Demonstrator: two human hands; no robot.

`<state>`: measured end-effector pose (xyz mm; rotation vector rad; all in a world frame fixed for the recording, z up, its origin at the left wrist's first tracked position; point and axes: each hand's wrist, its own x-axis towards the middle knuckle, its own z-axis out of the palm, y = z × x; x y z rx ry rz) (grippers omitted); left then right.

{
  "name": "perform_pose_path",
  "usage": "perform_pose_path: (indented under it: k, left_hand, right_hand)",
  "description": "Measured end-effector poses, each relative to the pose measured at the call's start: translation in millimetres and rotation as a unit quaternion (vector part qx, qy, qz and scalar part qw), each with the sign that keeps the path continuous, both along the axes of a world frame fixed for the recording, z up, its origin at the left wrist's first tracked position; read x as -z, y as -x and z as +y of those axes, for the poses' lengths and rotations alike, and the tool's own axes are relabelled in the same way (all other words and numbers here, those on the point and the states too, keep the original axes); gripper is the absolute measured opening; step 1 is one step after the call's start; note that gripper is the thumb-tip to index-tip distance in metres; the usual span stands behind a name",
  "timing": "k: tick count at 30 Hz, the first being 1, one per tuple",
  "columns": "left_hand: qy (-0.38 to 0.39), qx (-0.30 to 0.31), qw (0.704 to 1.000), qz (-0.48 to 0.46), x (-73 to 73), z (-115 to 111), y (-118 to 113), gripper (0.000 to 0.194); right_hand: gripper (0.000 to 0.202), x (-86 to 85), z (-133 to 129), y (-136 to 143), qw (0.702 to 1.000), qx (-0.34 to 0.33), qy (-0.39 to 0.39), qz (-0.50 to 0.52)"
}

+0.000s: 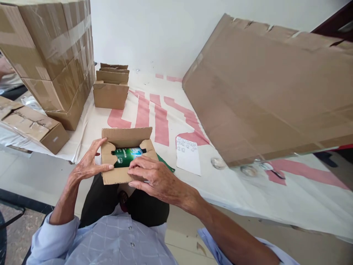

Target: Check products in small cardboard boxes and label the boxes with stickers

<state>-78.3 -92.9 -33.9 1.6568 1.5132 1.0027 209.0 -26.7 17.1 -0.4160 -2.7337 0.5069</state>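
Note:
A small cardboard box (127,135) with its top flaps raised is at the table's front edge, above my knees. Inside lies a green package (124,158) with blue and white print, partly covered by the folded end tabs. My left hand (87,165) grips the box's left end, thumb over the near corner and fingers at the far corner. Across the front right of the box, my right hand (156,177) has its fingers bent over the near flap and the package's edge. Something green (167,163) sticks out behind the box, mostly hidden by my right hand.
Taped cartons (55,55) are stacked at the left beside a closed cardboard box (35,125). Open small boxes (111,96) stand farther back. A sticker sheet (189,162) and a clear tape roll (217,163) lie right, near a large tilted carton (264,92). Another person's arm (5,70) shows far left.

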Motion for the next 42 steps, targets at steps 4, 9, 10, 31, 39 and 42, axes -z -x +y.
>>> perform_pose_path:
  k: [4, 9, 10, 31, 39, 42]
  left_hand:
    - [0.024, -0.016, 0.993, 0.113, -16.9, 7.1, -12.4, 0.102]
    - [0.045, -0.056, 0.973, 0.217, -28.8, 17.6, -29.0, 0.082]
    - [0.05, -0.06, 0.971, 0.225, -30.4, 19.0, -31.2, 0.077]
    - [-0.064, -0.084, 0.987, -0.123, -4.3, 6.3, -6.2, 0.066]
    - [-0.074, -0.095, 0.978, -0.173, 6.1, 5.5, -1.5, 0.074]
    - [-0.06, -0.105, 0.978, -0.171, 7.6, 5.0, -0.5, 0.076]
  right_hand:
    - [0.021, 10.9, -6.7, 1.6, 1.0, 0.007, -0.029, 0.004]
    - [0.034, 23.1, -14.0, -1.5, 0.997, 0.017, -0.072, 0.021]
    - [0.036, 24.3, -14.0, -2.7, 0.997, 0.018, -0.072, 0.024]
    - [0.029, 28.6, -1.1, -21.0, 0.996, 0.044, -0.046, 0.067]
    - [0.029, 3.1, 28.9, -13.3, 0.987, 0.089, 0.125, 0.053]
    - [0.031, -0.9, 42.6, -6.3, 0.974, 0.132, 0.181, 0.045]
